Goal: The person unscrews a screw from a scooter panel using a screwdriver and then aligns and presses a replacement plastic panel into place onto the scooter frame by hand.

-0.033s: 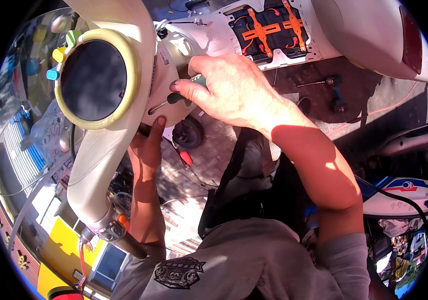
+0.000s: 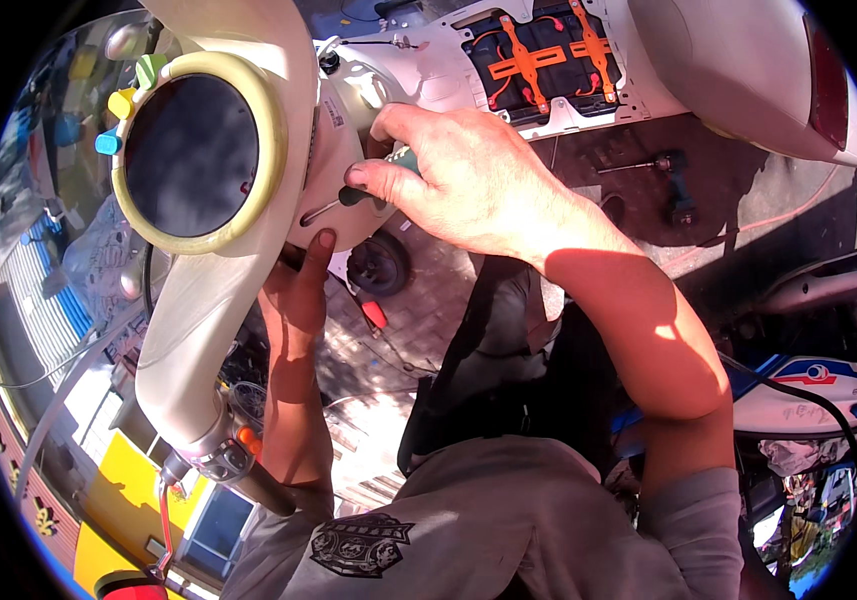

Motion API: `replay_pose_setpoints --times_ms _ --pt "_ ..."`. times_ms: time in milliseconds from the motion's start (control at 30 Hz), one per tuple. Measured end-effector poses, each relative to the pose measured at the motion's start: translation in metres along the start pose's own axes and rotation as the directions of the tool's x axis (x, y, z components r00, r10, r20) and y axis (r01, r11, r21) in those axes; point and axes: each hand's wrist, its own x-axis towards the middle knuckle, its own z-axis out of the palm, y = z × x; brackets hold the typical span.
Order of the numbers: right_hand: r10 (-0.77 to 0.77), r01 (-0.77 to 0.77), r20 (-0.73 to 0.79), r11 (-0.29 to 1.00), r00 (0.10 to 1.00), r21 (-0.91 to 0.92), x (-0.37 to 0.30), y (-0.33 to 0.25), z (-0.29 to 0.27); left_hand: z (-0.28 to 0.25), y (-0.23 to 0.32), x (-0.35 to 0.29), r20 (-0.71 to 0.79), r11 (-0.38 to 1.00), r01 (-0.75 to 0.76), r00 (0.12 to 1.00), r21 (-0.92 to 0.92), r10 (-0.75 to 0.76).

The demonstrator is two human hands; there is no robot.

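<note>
Gripping a screwdriver (image 2: 350,196), the right hand (image 2: 468,180) slants it left to the white panel (image 2: 332,165); the left hand (image 2: 298,290) touches below, its grip hidden.

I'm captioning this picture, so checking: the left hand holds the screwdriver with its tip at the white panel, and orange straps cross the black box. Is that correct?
Not quite: the head view shows the right hand holding the screwdriver, not the left hand. Its tip is at the white panel, and orange straps cross the black box, as you say.
</note>
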Motion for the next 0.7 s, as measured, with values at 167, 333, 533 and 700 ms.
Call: replay_pose_setpoints --times_ms 167,333,533,700 --pt "-0.299 0.289 -0.19 0.954 0.935 -0.079 -0.005 0.007 0.01 0.0 -0.001 0.0 -0.008 0.997 -0.067 0.998 0.038 0.067" --pt "-0.054 0.056 0.022 0.992 0.998 -0.114 0.004 0.001 0.003 0.001 0.001 -0.002 -0.032 0.999 -0.045 0.999 0.0 0.045" --pt "-0.331 0.324 -0.116 0.943 0.937 -0.073 -0.005 0.007 0.004 -0.002 0.0 0.0 -0.02 0.997 -0.054 0.998 0.046 0.055" --pt "-0.031 0.044 0.078 0.984 0.996 -0.171 0.005 -0.001 -0.001 0.0 0.001 0.002 -0.05 0.997 -0.033 0.998 0.066 0.036"
